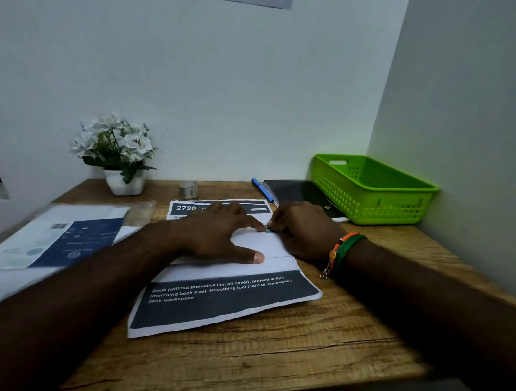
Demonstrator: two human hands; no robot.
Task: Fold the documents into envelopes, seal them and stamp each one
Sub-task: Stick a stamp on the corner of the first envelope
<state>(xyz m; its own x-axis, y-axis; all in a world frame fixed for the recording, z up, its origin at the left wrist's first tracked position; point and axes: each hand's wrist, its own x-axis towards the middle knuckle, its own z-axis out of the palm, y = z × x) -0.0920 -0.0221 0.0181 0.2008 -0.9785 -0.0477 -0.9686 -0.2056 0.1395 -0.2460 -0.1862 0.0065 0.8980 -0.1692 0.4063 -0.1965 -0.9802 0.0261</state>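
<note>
On the wooden desk (274, 351), atop a printed sheet (223, 305), lay your white envelope (249, 244) — long axis running left to right, tilted slightly away toward the right. Your left hand (220, 238) pressed flat on it, fingers spread and straight. Your right hand (302, 229) curled at the envelope's far right corner, fingertips pinching a small teal stamp (268, 230) — barely visible. A green basket (368, 193) sat well apart at the right.

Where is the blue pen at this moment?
In the head view the blue pen lies at the back of the desk, right of centre, along the left edge of a black notebook, left of the green basket.
</note>
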